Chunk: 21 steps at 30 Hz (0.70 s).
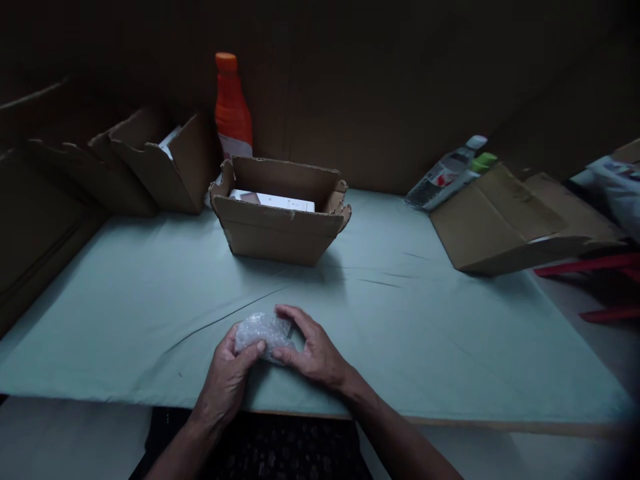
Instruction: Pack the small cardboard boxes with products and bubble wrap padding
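Observation:
A small bundle of clear bubble wrap (263, 332) is held just above the near part of the table; what lies inside it cannot be made out. My left hand (229, 373) grips its left side, thumb pressed on top. On the right side, my right hand (317, 350) curves around the bundle with thumb and fingers against it. Beyond the hands stands an open cardboard box (275, 233) with a white printed box (280, 201) inside.
More open cardboard boxes (165, 167) line the left side. An orange bottle (233, 107) stands behind the middle box. At the right, a clear plastic bottle (445, 173) leans beside a tilted cardboard box (495, 220). A pale green cover (425, 347) with creases lies over the table.

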Available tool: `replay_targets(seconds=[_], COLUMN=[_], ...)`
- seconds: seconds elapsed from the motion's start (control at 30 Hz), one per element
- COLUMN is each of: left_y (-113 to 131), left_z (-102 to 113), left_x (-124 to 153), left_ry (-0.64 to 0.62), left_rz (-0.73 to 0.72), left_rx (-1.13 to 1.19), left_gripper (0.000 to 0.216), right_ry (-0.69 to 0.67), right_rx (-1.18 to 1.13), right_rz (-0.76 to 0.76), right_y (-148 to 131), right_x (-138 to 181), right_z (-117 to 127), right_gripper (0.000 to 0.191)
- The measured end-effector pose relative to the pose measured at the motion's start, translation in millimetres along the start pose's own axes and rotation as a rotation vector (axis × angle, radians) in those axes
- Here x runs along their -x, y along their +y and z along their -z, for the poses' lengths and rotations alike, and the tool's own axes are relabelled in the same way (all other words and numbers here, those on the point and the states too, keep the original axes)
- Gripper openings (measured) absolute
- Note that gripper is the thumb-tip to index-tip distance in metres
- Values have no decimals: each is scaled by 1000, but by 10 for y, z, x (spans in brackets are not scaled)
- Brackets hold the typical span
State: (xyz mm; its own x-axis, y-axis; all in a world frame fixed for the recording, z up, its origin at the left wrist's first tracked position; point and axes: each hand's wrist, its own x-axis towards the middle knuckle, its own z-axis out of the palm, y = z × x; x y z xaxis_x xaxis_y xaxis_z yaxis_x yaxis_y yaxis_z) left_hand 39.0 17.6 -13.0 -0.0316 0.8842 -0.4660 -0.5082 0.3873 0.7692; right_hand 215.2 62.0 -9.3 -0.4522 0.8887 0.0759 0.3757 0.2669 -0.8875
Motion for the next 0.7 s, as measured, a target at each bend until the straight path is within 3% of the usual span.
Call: replay_targets(seconds=[0.1, 0.3, 0.57, 0.7], left_y=[9, 101, 148, 164], left_z=[24, 65, -44, -111], left_x=[-3, -86, -170, -160], left_ry=[1, 42, 17, -12], left_rz=[-36, -81, -70, -107], left_rx=[-97, -132, -69, -236], left_gripper=[49, 73, 53, 54], right_ry=[-89, -88, 49, -40], right_rx=[-58, -127, -182, -208], right_rz=[-82, -134, -157, -143], right_y=[-1, -72, -47, -47], right_x=[6, -5, -1, -12], right_z=[6, 14, 33, 73], right_gripper=[47, 31, 44, 51])
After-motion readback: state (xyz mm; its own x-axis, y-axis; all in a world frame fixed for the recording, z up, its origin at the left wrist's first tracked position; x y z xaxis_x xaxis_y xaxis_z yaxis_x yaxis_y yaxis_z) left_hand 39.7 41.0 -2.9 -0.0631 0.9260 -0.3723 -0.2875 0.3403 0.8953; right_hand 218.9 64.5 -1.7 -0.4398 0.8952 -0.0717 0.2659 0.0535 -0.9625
